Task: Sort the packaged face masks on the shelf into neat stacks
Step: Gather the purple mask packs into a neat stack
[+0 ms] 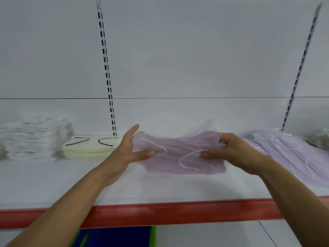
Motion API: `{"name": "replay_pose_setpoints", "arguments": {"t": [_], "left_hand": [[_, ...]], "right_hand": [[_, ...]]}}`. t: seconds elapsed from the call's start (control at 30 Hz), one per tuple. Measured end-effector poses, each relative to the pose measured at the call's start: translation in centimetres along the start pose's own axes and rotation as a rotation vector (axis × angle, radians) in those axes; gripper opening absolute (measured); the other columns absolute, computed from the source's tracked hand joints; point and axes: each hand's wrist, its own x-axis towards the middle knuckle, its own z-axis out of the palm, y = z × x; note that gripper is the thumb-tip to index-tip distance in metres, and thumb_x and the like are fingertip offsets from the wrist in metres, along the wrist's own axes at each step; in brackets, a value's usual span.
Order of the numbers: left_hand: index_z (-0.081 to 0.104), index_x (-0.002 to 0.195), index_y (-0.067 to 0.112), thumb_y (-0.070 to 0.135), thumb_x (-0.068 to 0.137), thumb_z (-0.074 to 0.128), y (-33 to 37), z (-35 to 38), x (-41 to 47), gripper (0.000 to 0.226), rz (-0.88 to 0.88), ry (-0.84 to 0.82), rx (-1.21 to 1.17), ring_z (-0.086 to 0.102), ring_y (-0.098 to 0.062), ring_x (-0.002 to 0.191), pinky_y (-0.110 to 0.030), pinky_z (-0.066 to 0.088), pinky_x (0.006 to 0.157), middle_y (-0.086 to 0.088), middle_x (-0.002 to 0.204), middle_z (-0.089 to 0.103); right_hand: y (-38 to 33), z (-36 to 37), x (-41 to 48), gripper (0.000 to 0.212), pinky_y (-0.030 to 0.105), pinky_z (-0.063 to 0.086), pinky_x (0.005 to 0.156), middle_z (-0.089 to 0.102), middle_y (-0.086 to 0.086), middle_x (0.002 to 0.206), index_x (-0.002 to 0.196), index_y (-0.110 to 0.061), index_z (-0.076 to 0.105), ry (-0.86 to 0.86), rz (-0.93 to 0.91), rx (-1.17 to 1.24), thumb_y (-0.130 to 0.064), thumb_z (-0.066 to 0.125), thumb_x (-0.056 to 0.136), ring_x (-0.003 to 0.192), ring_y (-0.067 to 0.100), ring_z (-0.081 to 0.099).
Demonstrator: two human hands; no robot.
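A bundle of purple packaged face masks [179, 157] with white ear loops lies fanned out just above the white shelf [160, 189], at its middle. My left hand [128, 150] holds the bundle's left end, thumb on top and straight fingers behind it. My right hand [231, 152] grips the right end with curled fingers and the thumb on the front. A loose pile of more purple masks [293, 154] spreads over the shelf at the right.
A tall stack of white patterned mask packs [33, 138] stands at the far left. Beside it is a low stack of cream masks [90, 147] with black loops. A grey pack [320, 139] shows at the right edge. The shelf has a red front lip [178, 213].
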Motion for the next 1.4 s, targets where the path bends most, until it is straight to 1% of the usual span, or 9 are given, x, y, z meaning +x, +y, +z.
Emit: {"name": "replay_pose_setpoints", "arguments": {"t": [0.1, 0.33, 0.47, 0.57, 0.77, 0.97, 1.17, 1.3, 1.4], "left_hand": [[0.043, 0.138, 0.049, 0.045, 0.046, 0.095, 0.6, 0.6, -0.3, 0.107, -0.049, -0.12, 0.083, 0.049, -0.003, 0.131, -0.033, 0.032, 0.112, 0.021, 0.139, 0.054], [0.072, 0.117, 0.018, 0.021, 0.085, 0.075, 0.6, 3.0, -0.7, 0.032, -0.008, -0.159, 0.287, 0.064, -0.008, 0.115, -0.035, 0.043, 0.108, 0.007, 0.117, 0.072], [0.075, 0.109, 0.023, 0.02, 0.087, 0.071, 0.7, 3.4, -0.3, 0.022, 0.008, -0.163, 0.3, 0.063, -0.002, 0.114, -0.025, 0.044, 0.101, 0.013, 0.115, 0.072], [0.075, 0.107, 0.021, 0.014, 0.09, 0.068, 0.7, 4.0, -0.1, 0.02, 0.023, -0.188, 0.322, 0.064, 0.001, 0.11, -0.012, 0.045, 0.09, 0.015, 0.112, 0.073], [0.074, 0.111, 0.015, 0.008, 0.091, 0.067, 0.5, 4.7, 0.1, 0.022, 0.044, -0.227, 0.341, 0.065, -0.002, 0.109, -0.01, 0.045, 0.087, 0.011, 0.111, 0.073], [0.073, 0.111, 0.022, 0.015, 0.09, 0.069, 0.6, 4.5, 0.4, 0.023, -0.041, -0.149, 0.281, 0.065, -0.002, 0.11, -0.018, 0.048, 0.094, 0.012, 0.113, 0.073], [0.07, 0.115, 0.025, 0.021, 0.086, 0.073, 0.5, 4.7, 1.5, 0.03, -0.27, -0.003, 0.116, 0.063, -0.007, 0.114, -0.031, 0.042, 0.098, 0.013, 0.11, 0.074], [0.073, 0.111, 0.016, 0.017, 0.076, 0.075, 0.4, 5.2, 1.5, 0.035, -0.289, -0.025, 0.055, 0.066, -0.013, 0.1, -0.028, 0.042, 0.086, 0.003, 0.108, 0.072], [0.076, 0.072, 0.013, 0.005, 0.078, 0.062, 0.2, 5.4, 1.4, 0.017, -0.252, -0.032, 0.003, 0.065, -0.015, 0.064, -0.029, 0.047, 0.073, -0.007, 0.073, 0.07]], "right_hand": [[0.7, -0.3, -0.1, 0.025, 0.024, 0.057, 0.079, 0.077, 0.008, 0.093, 0.094, -0.013, 0.076, -0.019, 0.034, -0.037, -0.006, 0.081, 0.07, 0.087, 0.018, 0.073], [2.3, -0.6, -0.5, 0.035, 0.033, 0.053, 0.094, 0.075, 0.006, 0.105, 0.108, -0.015, 0.072, 0.009, 0.058, -0.011, -0.011, 0.08, 0.074, 0.102, 0.023, 0.071], [2.1, -1.4, -0.5, 0.073, 0.034, 0.043, 0.101, 0.071, 0.003, 0.116, 0.111, -0.008, 0.07, 0.009, 0.039, 0.071, -0.064, 0.079, 0.064, 0.112, 0.018, 0.065], [1.3, -2.1, 0.1, 0.081, 0.038, 0.042, 0.101, 0.072, 0.007, 0.114, 0.107, -0.011, 0.074, 0.043, 0.081, 0.078, -0.079, 0.066, 0.063, 0.113, 0.023, 0.065], [1.3, -2.4, 1.4, 0.018, 0.037, 0.046, 0.08, 0.069, 0.008, 0.085, 0.079, -0.01, 0.066, 0.207, 0.159, 0.106, -0.025, 0.068, 0.088, 0.081, 0.028, 0.058], [-0.1, -3.8, 1.9, 0.025, 0.032, 0.055, 0.085, 0.064, -0.003, 0.068, 0.072, -0.015, 0.063, 0.513, -0.126, 0.434, -0.004, 0.056, 0.093, 0.068, 0.011, 0.066], [-2.5, -5.0, 0.6, 0.028, 0.028, 0.055, 0.08, 0.061, -0.008, 0.061, 0.062, -0.021, 0.064, 0.353, -0.351, 0.88, -0.012, 0.054, 0.086, 0.067, 0.011, 0.063], [0.5, -4.3, 0.3, 0.008, 0.028, 0.04, 0.089, 0.07, -0.009, 0.086, 0.084, -0.017, 0.067, 0.215, -0.212, 0.453, -0.016, 0.06, 0.08, 0.085, 0.007, 0.064], [3.1, -3.6, 0.0, 0.041, 0.035, 0.033, 0.109, 0.063, -0.012, 0.13, 0.113, -0.02, 0.072, 0.192, 0.041, 0.104, -0.032, 0.076, 0.074, 0.123, 0.004, 0.053]]}}
